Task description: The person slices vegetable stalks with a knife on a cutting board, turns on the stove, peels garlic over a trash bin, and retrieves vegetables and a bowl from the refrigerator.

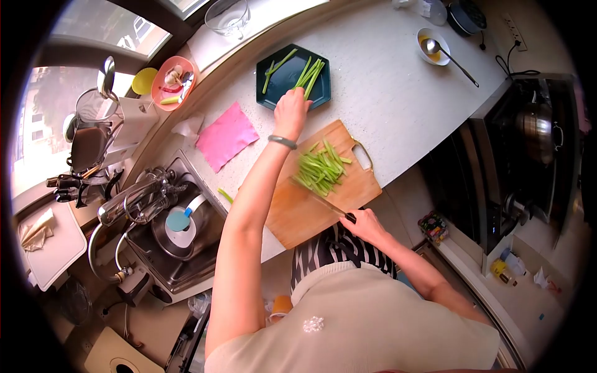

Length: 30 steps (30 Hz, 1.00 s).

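"What lay around your hands?"

"Well left of your left hand [292,112] sat the sink [211,219]; a pink cloth [227,137] lay nearer. That hand reached over the dark green plate [285,81], fingers curled at the stalks [314,78]; I couldn't tell whether they gripped them. The cutting board [348,194] lay between your hands. Your right hand [368,227] was closed around the knife [329,206], whose blade crossed the board before the cut pieces [320,171]. Beyond, farther right, stood a white bowl [441,61] with a spoon [460,67]."

"And the greens?"

"Your stalks were long, slim and bright green, fanning out past your left fingers. The pieces, short and slender, lay heaped between your hands, pointing various ways."
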Each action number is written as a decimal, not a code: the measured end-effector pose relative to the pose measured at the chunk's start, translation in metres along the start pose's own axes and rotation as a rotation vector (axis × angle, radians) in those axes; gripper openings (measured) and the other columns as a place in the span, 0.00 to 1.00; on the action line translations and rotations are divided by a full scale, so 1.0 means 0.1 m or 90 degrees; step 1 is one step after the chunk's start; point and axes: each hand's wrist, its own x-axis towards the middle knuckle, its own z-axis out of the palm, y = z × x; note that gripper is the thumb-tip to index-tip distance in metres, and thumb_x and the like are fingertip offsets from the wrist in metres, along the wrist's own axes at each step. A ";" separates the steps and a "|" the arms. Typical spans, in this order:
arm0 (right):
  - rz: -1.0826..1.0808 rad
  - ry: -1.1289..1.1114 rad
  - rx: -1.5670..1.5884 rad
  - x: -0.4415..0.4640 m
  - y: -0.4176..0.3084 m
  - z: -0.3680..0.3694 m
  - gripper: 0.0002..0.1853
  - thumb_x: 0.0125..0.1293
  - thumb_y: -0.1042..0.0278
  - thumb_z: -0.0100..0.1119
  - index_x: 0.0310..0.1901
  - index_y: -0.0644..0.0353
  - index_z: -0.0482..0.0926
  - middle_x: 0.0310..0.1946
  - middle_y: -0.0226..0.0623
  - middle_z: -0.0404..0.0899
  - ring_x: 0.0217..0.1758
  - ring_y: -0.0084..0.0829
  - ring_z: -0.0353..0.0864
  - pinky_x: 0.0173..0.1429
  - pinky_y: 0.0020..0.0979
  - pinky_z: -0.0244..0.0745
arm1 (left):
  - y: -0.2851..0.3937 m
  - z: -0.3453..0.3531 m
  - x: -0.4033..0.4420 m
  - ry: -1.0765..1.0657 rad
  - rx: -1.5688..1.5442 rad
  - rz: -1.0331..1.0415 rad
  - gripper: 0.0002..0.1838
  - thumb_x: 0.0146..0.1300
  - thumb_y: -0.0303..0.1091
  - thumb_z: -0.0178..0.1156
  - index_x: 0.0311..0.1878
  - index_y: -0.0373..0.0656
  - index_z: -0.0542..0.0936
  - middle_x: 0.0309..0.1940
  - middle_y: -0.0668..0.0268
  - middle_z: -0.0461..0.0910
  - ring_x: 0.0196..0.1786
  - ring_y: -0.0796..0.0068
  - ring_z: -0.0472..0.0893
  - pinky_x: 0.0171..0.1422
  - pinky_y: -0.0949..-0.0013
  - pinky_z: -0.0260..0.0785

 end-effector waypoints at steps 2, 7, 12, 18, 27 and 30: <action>-0.031 0.005 -0.023 0.00 0.05 0.01 0.18 0.61 0.56 0.64 0.28 0.68 0.80 0.21 0.56 0.77 0.29 0.56 0.79 0.33 0.45 0.75 | -0.02 0.14 0.12 -0.021 0.034 -0.014 0.14 0.55 0.33 0.69 0.40 0.40 0.75 0.36 0.54 0.80 0.41 0.49 0.81 0.42 0.52 0.74; -0.060 0.001 -0.034 0.00 0.05 0.02 0.19 0.61 0.57 0.65 0.26 0.68 0.79 0.21 0.55 0.77 0.28 0.56 0.79 0.32 0.45 0.75 | 0.03 -0.01 0.18 -0.086 0.018 -0.105 0.12 0.53 0.34 0.69 0.38 0.41 0.81 0.35 0.54 0.83 0.40 0.50 0.83 0.44 0.54 0.75; -0.039 -0.027 0.013 0.03 -0.03 -0.03 0.17 0.61 0.58 0.63 0.28 0.67 0.79 0.23 0.55 0.77 0.30 0.56 0.78 0.33 0.44 0.75 | -0.12 -0.75 -0.42 -0.079 -0.266 -0.200 0.11 0.55 0.33 0.67 0.40 0.40 0.83 0.30 0.58 0.84 0.33 0.57 0.84 0.40 0.61 0.75; 0.038 -0.053 0.060 0.05 0.00 -0.01 0.21 0.65 0.56 0.61 0.29 0.71 0.76 0.16 0.47 0.70 0.19 0.27 0.67 0.28 0.37 0.68 | -0.29 -1.30 -2.16 -0.030 -0.073 -0.135 0.09 0.51 0.24 0.67 0.38 0.42 0.83 0.33 0.63 0.79 0.38 0.60 0.79 0.42 0.63 0.73; 0.034 -0.048 -0.037 -0.03 -0.25 0.02 0.19 0.64 0.57 0.62 0.32 0.70 0.79 0.19 0.51 0.75 0.22 0.45 0.76 0.30 0.39 0.72 | -0.36 -0.85 -2.64 -0.121 0.079 -0.008 0.17 0.51 0.26 0.57 0.45 0.47 0.82 0.42 0.66 0.78 0.48 0.64 0.77 0.50 0.63 0.74; 0.010 -0.034 -0.095 -0.05 -0.25 0.03 0.19 0.62 0.57 0.63 0.30 0.69 0.78 0.20 0.55 0.76 0.27 0.55 0.78 0.31 0.43 0.73 | -0.32 -0.87 -2.72 0.037 0.090 0.030 0.21 0.49 0.25 0.57 0.50 0.45 0.82 0.46 0.65 0.79 0.51 0.63 0.78 0.56 0.63 0.74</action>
